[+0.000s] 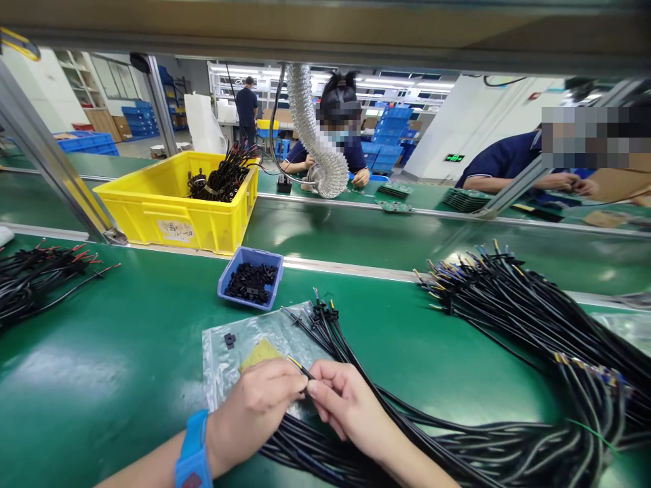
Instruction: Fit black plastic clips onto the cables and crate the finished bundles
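Observation:
Both of my hands meet over a clear plastic bag [216, 366]. Between their fingertips is the end of a black cable [304, 369], with a yellow wire tip sticking out. My right hand [350, 400] pinches this cable between thumb and forefinger. My left hand [259, 396], with a blue band [194, 447] at the wrist, is closed on it too; whether a small part is also in those fingers is hidden. A small black clip [230, 340] and a yellow piece [263, 352] lie at the bag. Cable ends with black clips on them [324, 313] rest just beyond.
A blue bin of black clips [251, 283] stands ahead, before a yellow crate [173, 217] holding cables. Cable bundles lie at the right [539, 312], below my hands and at the left [41, 278]. A metal post [55, 156] rises at left. Co-workers sit across the bench.

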The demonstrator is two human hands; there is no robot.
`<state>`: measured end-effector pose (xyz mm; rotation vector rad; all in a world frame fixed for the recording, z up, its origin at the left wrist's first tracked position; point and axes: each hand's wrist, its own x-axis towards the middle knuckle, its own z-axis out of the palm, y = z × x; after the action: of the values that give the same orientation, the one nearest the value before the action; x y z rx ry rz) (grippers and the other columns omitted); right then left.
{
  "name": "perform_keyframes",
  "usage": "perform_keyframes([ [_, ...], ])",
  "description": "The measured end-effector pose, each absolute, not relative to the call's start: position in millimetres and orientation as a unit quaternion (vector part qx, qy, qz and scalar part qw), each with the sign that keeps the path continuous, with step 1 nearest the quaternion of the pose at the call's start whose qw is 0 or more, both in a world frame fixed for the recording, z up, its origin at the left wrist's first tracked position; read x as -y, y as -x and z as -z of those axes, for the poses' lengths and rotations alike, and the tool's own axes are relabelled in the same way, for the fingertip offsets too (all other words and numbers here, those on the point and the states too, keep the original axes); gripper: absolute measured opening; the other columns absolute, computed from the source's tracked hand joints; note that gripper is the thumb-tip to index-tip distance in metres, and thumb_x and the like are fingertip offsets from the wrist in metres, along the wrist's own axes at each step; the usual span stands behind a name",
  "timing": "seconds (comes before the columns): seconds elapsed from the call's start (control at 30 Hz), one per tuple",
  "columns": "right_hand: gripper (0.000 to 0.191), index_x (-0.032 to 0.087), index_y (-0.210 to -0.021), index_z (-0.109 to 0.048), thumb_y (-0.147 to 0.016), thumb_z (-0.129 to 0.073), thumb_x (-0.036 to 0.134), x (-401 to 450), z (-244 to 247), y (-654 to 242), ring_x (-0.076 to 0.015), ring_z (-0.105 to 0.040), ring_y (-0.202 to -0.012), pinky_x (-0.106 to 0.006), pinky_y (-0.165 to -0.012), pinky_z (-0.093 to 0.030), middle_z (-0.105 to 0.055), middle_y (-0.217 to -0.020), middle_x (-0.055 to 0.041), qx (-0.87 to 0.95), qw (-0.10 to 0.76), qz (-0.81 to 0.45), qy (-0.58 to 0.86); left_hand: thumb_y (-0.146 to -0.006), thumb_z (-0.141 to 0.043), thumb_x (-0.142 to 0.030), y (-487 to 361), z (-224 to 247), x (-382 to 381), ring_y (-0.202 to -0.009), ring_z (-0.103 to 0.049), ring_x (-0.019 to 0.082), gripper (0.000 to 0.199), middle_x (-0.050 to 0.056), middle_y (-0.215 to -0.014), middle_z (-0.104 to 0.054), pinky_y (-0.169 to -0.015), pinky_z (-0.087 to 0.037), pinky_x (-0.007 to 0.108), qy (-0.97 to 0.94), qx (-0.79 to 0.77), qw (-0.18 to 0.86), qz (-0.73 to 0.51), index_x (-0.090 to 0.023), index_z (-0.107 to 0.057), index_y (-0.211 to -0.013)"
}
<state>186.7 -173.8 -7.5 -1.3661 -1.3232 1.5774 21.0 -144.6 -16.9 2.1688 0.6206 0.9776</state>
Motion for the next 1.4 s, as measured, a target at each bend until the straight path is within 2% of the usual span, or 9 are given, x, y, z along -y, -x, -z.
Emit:
perform_keyframes([
  [0.23,0.034,0.016,-0.068,-0.048,-0.08,-0.048,0.049,176,7,-190,-0.0055,-0.038,-0.035,-0.018,-0.034,-0.026,-0.047,-0.052,0.0044,0.565,0.328,-0.51,0.56,-0.066,-0.067,-0.005,-33,19,140,-0.071,-0.06,0.014,0.012,0.003,-0.072,-0.066,-0.068,-0.047,0.021,-0.658,-0.367,0.517,-0.406,-0.016,-0.07,-0.071],
  [0.37,0.025,0.019,-0.066,-0.045,-0.08,-0.049,0.039,175,12,-196,-0.0077,-0.037,-0.042,-0.019,-0.04,-0.031,-0.034,-0.052,0.008,0.597,0.314,-0.458,0.579,-0.059,-0.069,-0.008,-33,24,131,-0.071,-0.06,0.015,0.016,0.004,-0.075,-0.065,-0.065,-0.048,0.024,-0.556,-0.381,0.626,-0.393,-0.014,-0.07,-0.073],
  [0.57,0.032,0.02,-0.06,-0.042,-0.087,-0.039,0.037,178,16,-197,-0.0092,-0.037,-0.047,-0.021,-0.045,-0.03,-0.04,-0.052,0.005,0.654,0.299,-0.399,0.569,-0.052,-0.073,-0.011,-32,24,128,-0.068,-0.059,0.015,0.016,0.003,-0.071,-0.065,-0.063,-0.047,0.024,-0.527,-0.38,0.663,-0.372,-0.013,-0.069,-0.068],
  [0.8,0.039,0.02,-0.059,-0.04,-0.089,-0.036,0.045,182,15,-196,-0.0078,-0.034,-0.041,-0.019,-0.037,-0.026,-0.043,-0.052,0.0034,0.639,0.282,-0.443,0.562,-0.047,-0.074,-0.008,-37,20,130,-0.059,-0.056,0.011,0.018,-0.002,-0.064,-0.063,-0.058,-0.045,0.023,-0.501,-0.382,0.708,-0.32,-0.013,-0.067,-0.064],
  [1.07,0.04,0.02,-0.058,-0.041,-0.087,-0.04,0.048,179,13,-197,-0.0072,-0.033,-0.038,-0.019,-0.036,-0.026,-0.039,-0.048,0.0053,0.623,0.303,-0.458,0.558,-0.051,-0.074,-0.011,-39,28,130,-0.057,-0.055,0.01,0.018,-0.001,-0.064,-0.062,-0.055,-0.044,0.022,-0.501,-0.359,0.713,-0.333,-0.012,-0.066,-0.067],
  [1.2,0.039,0.02,-0.06,-0.044,-0.084,-0.043,0.05,178,11,-195,-0.007,-0.036,-0.037,-0.019,-0.035,-0.026,-0.044,-0.05,0.0047,0.606,0.306,-0.472,0.563,-0.055,-0.071,-0.011,-35,25,127,-0.066,-0.059,0.014,0.022,0.002,-0.076,-0.062,-0.062,-0.048,0.025,-0.542,-0.341,0.693,-0.33,-0.012,-0.065,-0.076],
  [1.3,0.036,0.019,-0.065,-0.053,-0.084,-0.043,0.048,174,9,-203,-0.0102,-0.046,-0.038,-0.021,-0.038,-0.035,-0.053,-0.052,0.0017,0.63,0.308,-0.414,0.58,-0.063,-0.063,-0.008,-15,11,114,-0.075,-0.058,0.014,0.027,0.003,-0.089,-0.06,-0.069,-0.048,0.026,-0.647,-0.378,0.564,-0.348,-0.015,-0.065,-0.089],
  [1.4,0.032,0.019,-0.081,-0.064,-0.084,-0.045,0.044,166,6,-222,-0.021,-0.063,-0.062,-0.03,-0.058,-0.049,-0.068,-0.071,-0.0073,0.665,0.327,-0.206,0.639,-0.072,-0.056,-0.011,19,-5,97,-0.069,-0.053,0.013,0.015,0.002,-0.084,-0.059,-0.066,-0.044,0.025,-0.735,-0.462,0.368,-0.333,-0.017,-0.064,-0.083],
])
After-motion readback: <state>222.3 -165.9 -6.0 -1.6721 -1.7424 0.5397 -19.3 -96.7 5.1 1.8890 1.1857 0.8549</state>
